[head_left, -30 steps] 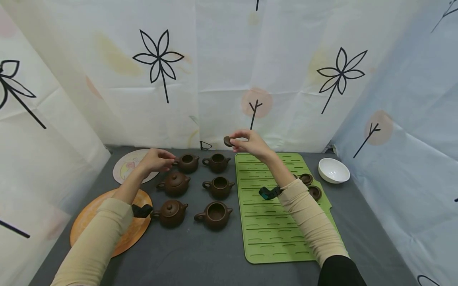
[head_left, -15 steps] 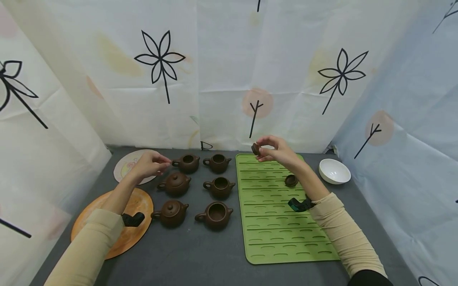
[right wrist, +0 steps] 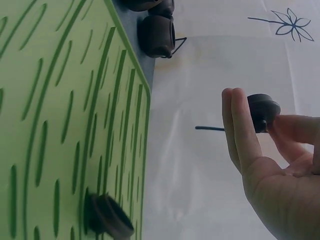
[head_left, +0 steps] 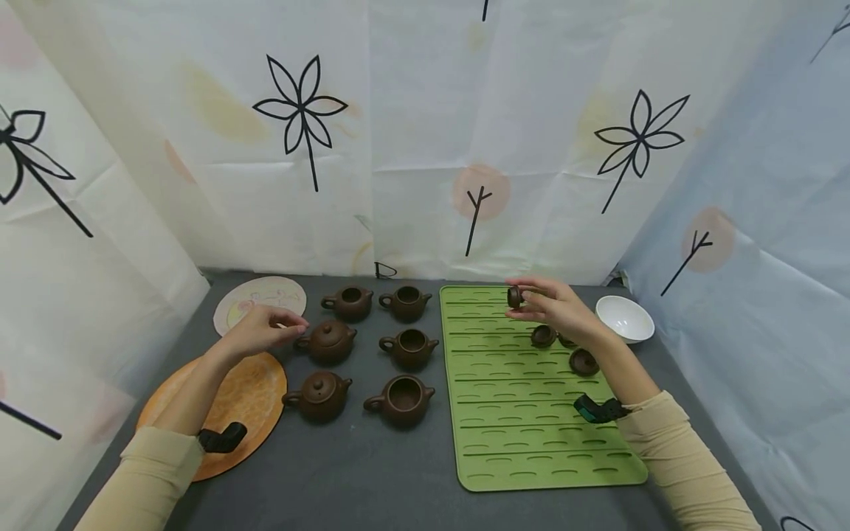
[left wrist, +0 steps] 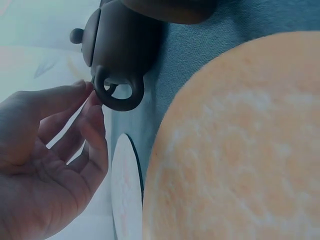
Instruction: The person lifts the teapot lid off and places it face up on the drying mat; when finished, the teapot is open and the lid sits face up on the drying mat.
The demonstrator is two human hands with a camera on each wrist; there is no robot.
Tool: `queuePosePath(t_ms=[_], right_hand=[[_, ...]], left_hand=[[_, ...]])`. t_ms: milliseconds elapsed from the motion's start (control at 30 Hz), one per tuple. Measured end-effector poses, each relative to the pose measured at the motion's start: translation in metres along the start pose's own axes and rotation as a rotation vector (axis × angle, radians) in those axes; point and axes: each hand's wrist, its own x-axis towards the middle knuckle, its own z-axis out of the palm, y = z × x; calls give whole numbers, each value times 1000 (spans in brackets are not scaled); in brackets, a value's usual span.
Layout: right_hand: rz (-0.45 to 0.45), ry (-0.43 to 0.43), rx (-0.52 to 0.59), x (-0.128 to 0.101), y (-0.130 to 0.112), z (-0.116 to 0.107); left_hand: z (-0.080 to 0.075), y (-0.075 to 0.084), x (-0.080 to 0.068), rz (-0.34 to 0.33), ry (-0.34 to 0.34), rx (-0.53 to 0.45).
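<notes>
The fingers of the right hand pinched a small brown lid edge-on, held in the air above the far end of the green mat, right of centre in the head view. In the right wrist view the lid sat between thumb and fingertips. Below that hand, three more lids already lay on the mat.

The left hand, at centre left, had its fingers loosely extended, the tips touching the loop handle of a lidded teapot; they did not look closed around it.

Six teapots stood on the grey desk. By my count four were open, such as the nearest one, and two still wore lids, so the uncovering seemed roughly two-thirds done. An orange plate lay lower left, a white bowl at far right.
</notes>
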Motion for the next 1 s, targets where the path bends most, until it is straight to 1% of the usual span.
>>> queuePosePath(t_ms=[67, 100, 167, 267, 433, 633, 733, 867, 1000], right_hand=[[2, 1, -28, -8, 5, -4], [5, 5, -64, -12, 6, -5], [13, 15, -126, -20, 10, -7], [27, 27, -175, -30, 15, -9], [43, 30, -136, -47, 31, -11], [63, -5, -99, -65, 50, -11], [85, -1, -110, -71, 57, -10], [123, 19, -128, -75, 67, -7], [152, 29, -109, -77, 75, -6]], left_hand=[[0, 0, -5, -5, -6, 7], [1, -1, -8, 0, -7, 7], [3, -2, -12, 4, -3, 7], [7, -4, -18, 1, 12, -9], [14, -6, -24, -15, 51, -36], [20, -8, -28, -23, 108, -70], [22, -9, -28, -32, 130, -99], [26, -9, -28, -43, 160, -97], [29, -9, -29, -60, 175, -93]])
